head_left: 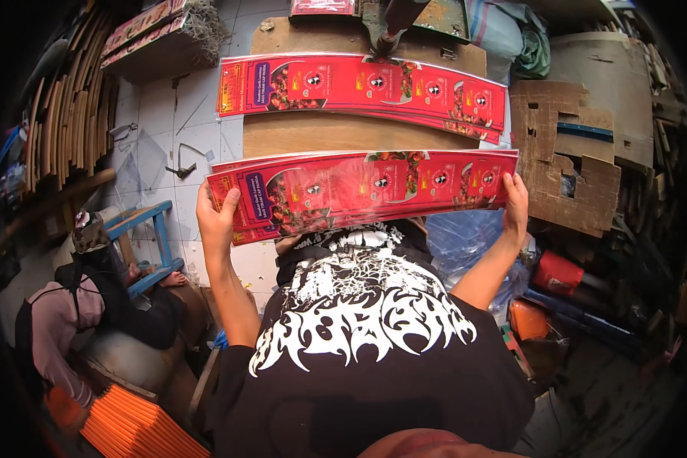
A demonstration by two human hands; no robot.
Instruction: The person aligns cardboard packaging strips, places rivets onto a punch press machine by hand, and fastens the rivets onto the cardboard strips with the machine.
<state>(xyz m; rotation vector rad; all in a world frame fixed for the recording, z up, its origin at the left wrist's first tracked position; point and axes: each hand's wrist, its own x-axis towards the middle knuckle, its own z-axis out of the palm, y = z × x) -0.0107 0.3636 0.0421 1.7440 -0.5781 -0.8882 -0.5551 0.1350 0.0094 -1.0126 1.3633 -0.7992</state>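
A stack of long, glossy red printed strips spans the space in front of my body, gripped at its two short ends. My left hand clasps the left end, thumb on top and fingers mostly hidden beneath. At the opposite end my right hand holds the stack by its edge, thumb showing on the front. Food pictures and dark blue labels cover the strips. Just beyond, a second stack of matching red strips lies on a wooden board, apart from the held one.
A dark metal machine part comes down by the far stack. Cut cardboard lies at right, above clear plastic sheeting. At left are a blue frame, another person's leg and upright boards. Orange ridged material sits at lower left.
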